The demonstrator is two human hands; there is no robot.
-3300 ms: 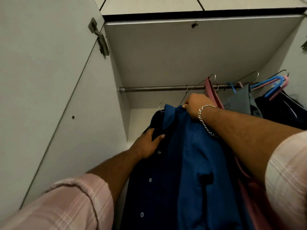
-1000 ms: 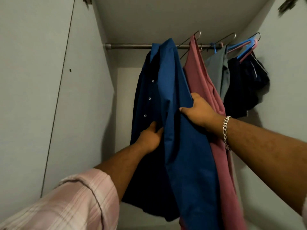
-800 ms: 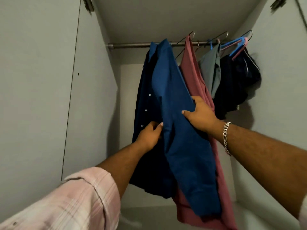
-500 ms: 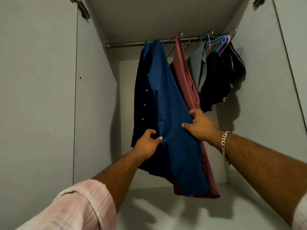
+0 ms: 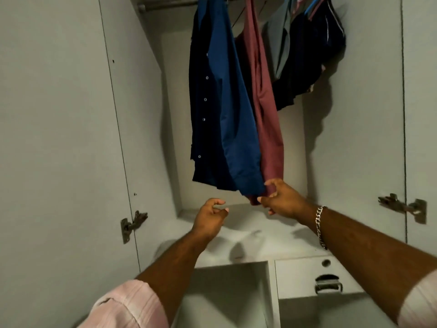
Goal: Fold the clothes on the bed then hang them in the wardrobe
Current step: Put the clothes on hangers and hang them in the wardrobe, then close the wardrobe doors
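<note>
The blue shirt (image 5: 227,110) hangs from the wardrobe rail (image 5: 165,2), leftmost of the garments, the maroon garment (image 5: 264,110) touching its right side. My right hand (image 5: 281,202) pinches both hems; tugging could slide the shirt off its hanger. My left hand (image 5: 210,216) hangs loosely curled below, holding nothing. The wardrobe (image 5: 71,138) also holds a grey shirt (image 5: 279,43) and dark clothes (image 5: 307,67) far right. Near, 1 drawer (image 5: 307,278) sits closed.

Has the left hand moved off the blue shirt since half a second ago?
Yes. The left hand has dropped below the blue shirt hem, holding nothing, nearer the wardrobe floor.
</note>
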